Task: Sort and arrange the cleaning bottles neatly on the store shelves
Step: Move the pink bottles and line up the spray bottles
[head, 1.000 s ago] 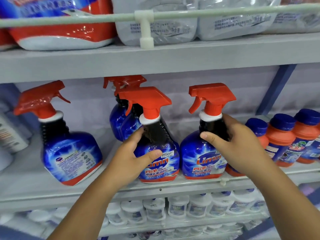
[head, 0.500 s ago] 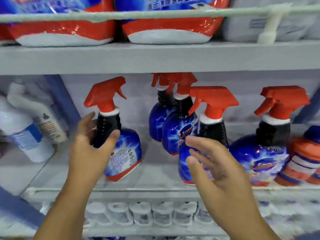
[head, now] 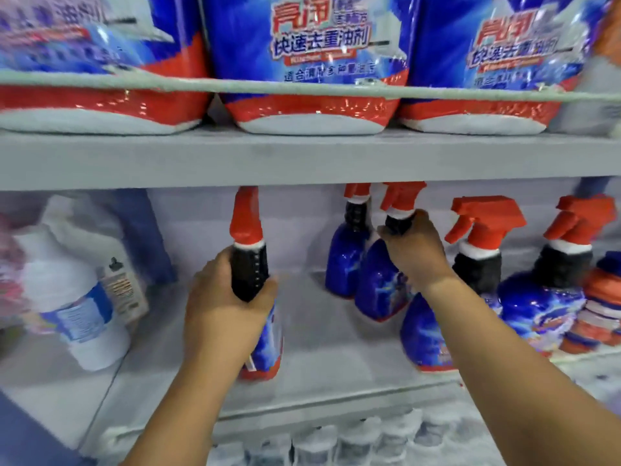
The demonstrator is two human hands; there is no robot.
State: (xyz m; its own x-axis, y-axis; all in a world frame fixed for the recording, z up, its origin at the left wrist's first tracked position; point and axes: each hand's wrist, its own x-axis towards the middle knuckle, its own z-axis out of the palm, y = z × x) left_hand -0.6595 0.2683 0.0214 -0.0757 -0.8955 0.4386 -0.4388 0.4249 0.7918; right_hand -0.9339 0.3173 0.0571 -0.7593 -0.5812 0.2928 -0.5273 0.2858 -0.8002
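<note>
Blue spray bottles with red trigger heads stand on the grey middle shelf (head: pixel 336 371). My left hand (head: pixel 225 307) grips the black neck of the leftmost spray bottle (head: pixel 248 250), which stands apart from the others. My right hand (head: pixel 415 250) grips the neck of a spray bottle (head: pixel 379 290) deeper in the shelf. Another bottle (head: pixel 346 260) stands just behind that one. In front, partly hidden by my right forearm, is a further spray bottle (head: pixel 423 334). One more (head: pixel 541 297) stands to the right.
Large blue and red refill pouches (head: pixel 312 62) fill the shelf above, behind a rail. White bottles (head: pixel 77 297) stand at the left. Orange bottles with blue caps (head: pixel 601 297) crowd the right edge. Small white-capped bottles (head: pixel 336 442) line the shelf below.
My left hand has closed round the leftmost bottle's neck. My right hand has reached past the front bottle and taken hold of a rear bottle's neck. The view has tilted upward.
</note>
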